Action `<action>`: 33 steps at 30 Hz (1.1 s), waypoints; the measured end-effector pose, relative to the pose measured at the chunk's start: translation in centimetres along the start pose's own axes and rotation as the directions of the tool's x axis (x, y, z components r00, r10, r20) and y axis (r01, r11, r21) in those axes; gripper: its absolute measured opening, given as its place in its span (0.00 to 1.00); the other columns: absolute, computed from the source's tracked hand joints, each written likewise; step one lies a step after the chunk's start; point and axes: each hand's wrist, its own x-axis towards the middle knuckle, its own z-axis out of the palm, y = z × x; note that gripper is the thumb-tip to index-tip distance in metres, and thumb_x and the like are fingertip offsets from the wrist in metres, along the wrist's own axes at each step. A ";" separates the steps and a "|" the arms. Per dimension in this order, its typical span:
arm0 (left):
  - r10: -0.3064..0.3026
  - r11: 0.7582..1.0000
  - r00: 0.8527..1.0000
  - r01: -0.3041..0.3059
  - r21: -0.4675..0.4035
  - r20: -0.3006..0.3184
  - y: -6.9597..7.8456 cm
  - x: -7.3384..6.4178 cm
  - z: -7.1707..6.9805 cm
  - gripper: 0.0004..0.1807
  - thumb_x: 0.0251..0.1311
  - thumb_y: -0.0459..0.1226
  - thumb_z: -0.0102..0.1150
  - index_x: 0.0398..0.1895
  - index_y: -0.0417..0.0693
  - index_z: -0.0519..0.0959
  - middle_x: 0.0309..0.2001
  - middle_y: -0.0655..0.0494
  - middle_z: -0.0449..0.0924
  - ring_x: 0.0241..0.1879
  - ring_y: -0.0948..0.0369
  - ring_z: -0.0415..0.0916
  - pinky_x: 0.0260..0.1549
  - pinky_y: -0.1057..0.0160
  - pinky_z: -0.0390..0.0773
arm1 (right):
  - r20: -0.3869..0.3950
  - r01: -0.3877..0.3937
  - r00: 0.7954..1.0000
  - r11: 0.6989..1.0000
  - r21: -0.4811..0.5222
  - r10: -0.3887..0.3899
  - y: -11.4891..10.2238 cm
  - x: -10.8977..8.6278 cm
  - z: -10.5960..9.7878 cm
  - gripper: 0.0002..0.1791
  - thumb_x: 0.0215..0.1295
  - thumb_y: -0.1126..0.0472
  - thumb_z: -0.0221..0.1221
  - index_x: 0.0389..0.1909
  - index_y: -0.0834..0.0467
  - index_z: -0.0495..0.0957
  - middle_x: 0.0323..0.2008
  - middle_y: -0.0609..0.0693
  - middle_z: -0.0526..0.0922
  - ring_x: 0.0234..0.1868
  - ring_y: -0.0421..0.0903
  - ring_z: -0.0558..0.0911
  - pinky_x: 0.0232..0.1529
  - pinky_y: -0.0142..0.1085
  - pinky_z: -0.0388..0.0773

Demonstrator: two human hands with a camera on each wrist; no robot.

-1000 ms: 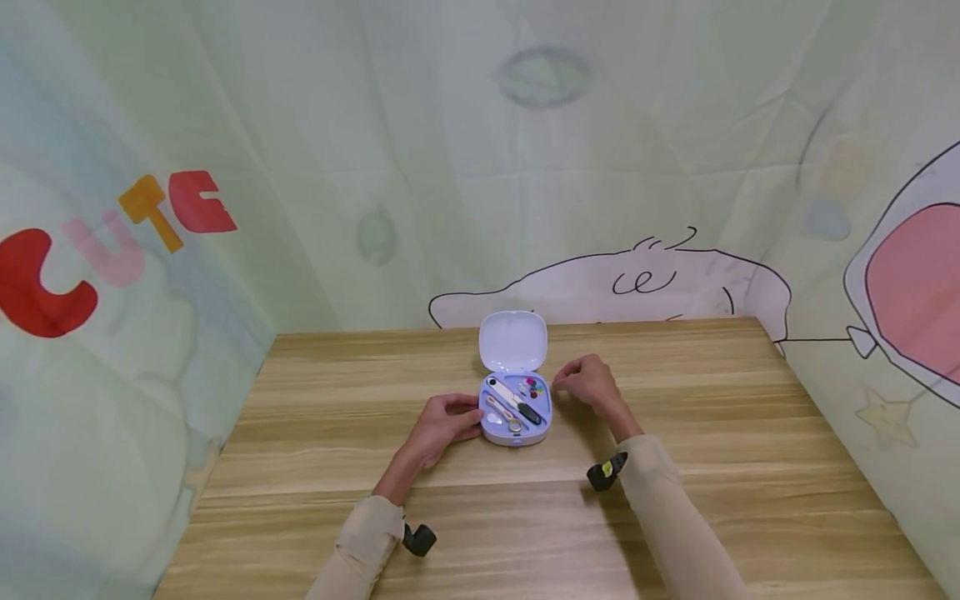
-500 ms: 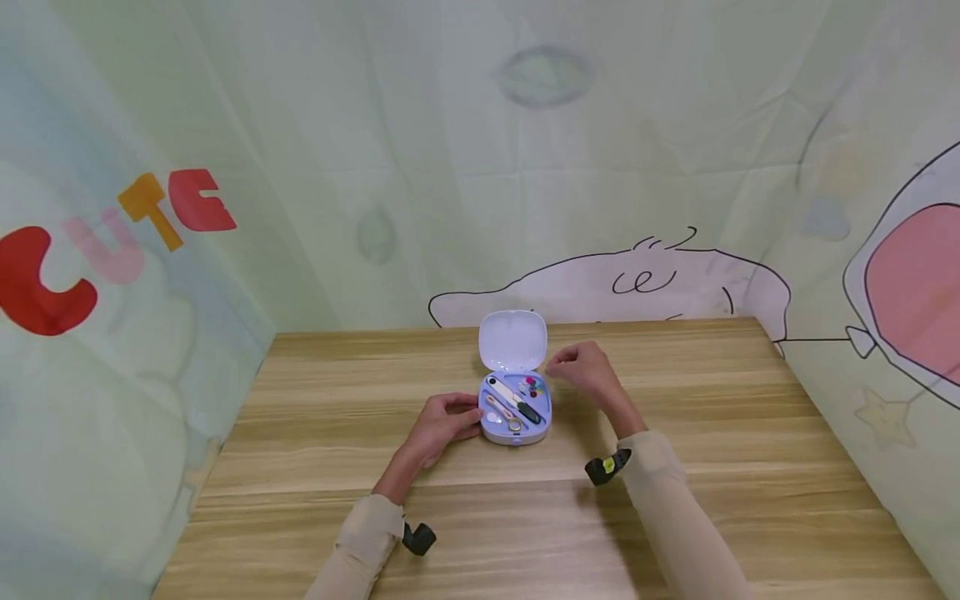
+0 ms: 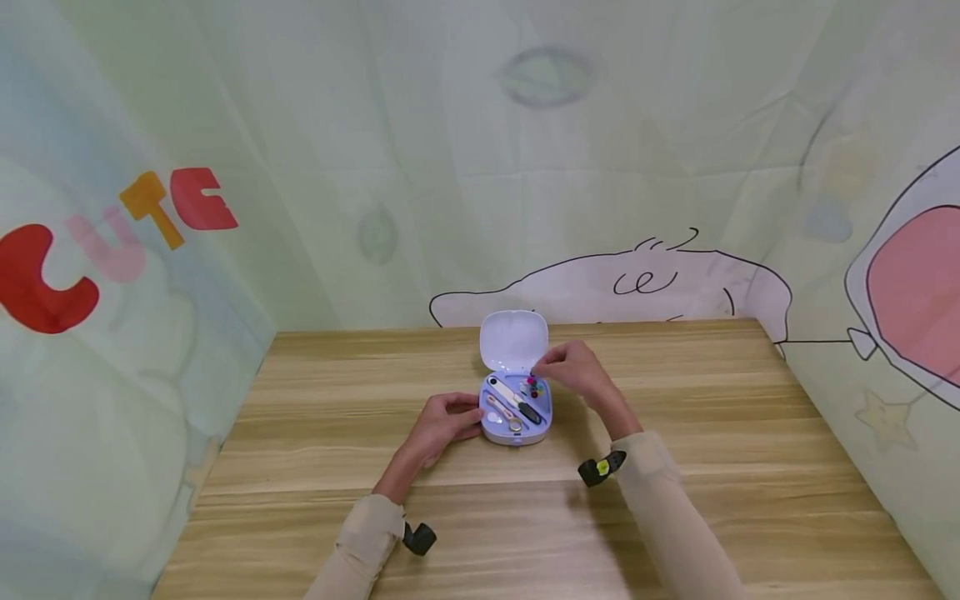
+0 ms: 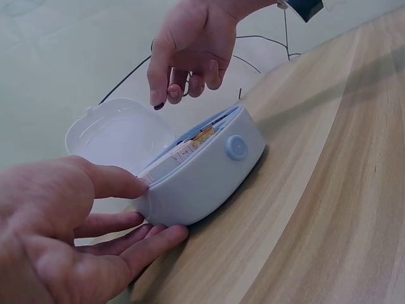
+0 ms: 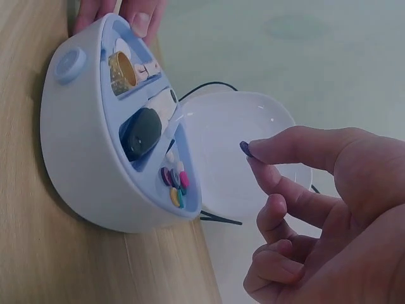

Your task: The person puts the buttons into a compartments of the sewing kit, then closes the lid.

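Observation:
A light-blue and white sewing box (image 3: 517, 438) stands on the table with its lid (image 3: 513, 340) raised. My left hand (image 3: 442, 425) holds its left side, thumb at the rim and fingers along the wall. Above the back right compartment is my right hand (image 3: 581, 371); its thumb and index finger pinch a small dark button (image 5: 245, 149). Several coloured buttons (image 5: 175, 179) lie in that compartment. A white tool with a black end (image 5: 142, 134) fills the middle slot. A gold thimble (image 5: 123, 72) and a printed measuring tape (image 4: 184, 152) sit in the left compartment.
The wooden table (image 3: 330, 367) reaches to a printed cloth backdrop (image 3: 322, 208) at the back and sides. Black wrist cameras sit on both forearms. The raised lid stands behind the box, close to the right hand.
My right hand has moved left, from beside the box to above its button compartment. The left hand and the box stay in place.

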 end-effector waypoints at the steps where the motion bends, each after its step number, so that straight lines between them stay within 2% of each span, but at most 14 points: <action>1: 0.001 1.000 1.000 -0.001 0.001 0.000 0.0 0.0 0.0 0.19 0.71 0.26 0.61 0.62 0.27 0.75 0.56 0.34 0.77 0.49 0.52 0.82 0.52 0.54 0.87 | 0.003 0.002 1.000 1.000 0.002 -0.002 -0.1 0.0 0.0 0.09 0.66 0.59 0.70 0.40 0.61 0.87 0.40 0.54 0.84 0.46 0.53 0.76 0.49 0.42 0.77; 9: 0.010 1.000 1.000 -0.010 -0.002 0.011 0.0 0.0 0.0 0.19 0.71 0.26 0.61 0.62 0.26 0.75 0.56 0.34 0.77 0.48 0.54 0.82 0.51 0.55 0.87 | 0.033 0.023 0.999 0.999 -0.037 -0.022 -0.7 -0.1 0.2 0.12 0.67 0.55 0.69 0.43 0.59 0.88 0.42 0.52 0.84 0.47 0.52 0.76 0.48 0.42 0.77; 15: 0.009 1.000 1.000 -0.009 -0.003 0.004 -0.1 0.0 0.0 0.19 0.71 0.26 0.61 0.62 0.26 0.75 0.56 0.34 0.77 0.48 0.54 0.82 0.51 0.55 0.87 | 0.014 0.029 1.000 0.999 -0.037 -0.028 -0.8 -0.2 0.0 0.11 0.69 0.54 0.68 0.46 0.55 0.87 0.41 0.54 0.78 0.45 0.53 0.73 0.40 0.40 0.72; 21: 0.002 1.000 1.000 -0.002 -0.001 -0.006 -0.1 0.0 0.0 0.19 0.71 0.26 0.61 0.62 0.27 0.76 0.56 0.34 0.77 0.48 0.53 0.82 0.51 0.54 0.87 | 0.007 0.024 1.000 1.000 -0.015 -0.023 -0.7 -0.2 -0.3 0.12 0.68 0.54 0.69 0.46 0.55 0.86 0.42 0.55 0.77 0.45 0.54 0.73 0.39 0.40 0.71; 33: 0.006 1.000 1.000 -0.006 0.004 -0.005 0.0 -0.2 0.1 0.19 0.71 0.26 0.61 0.62 0.27 0.75 0.57 0.34 0.77 0.48 0.53 0.82 0.52 0.53 0.87 | 0.007 -0.009 1.000 1.000 -0.002 0.009 -0.4 -0.1 -0.8 0.17 0.72 0.48 0.65 0.51 0.55 0.81 0.47 0.58 0.80 0.46 0.57 0.76 0.39 0.40 0.76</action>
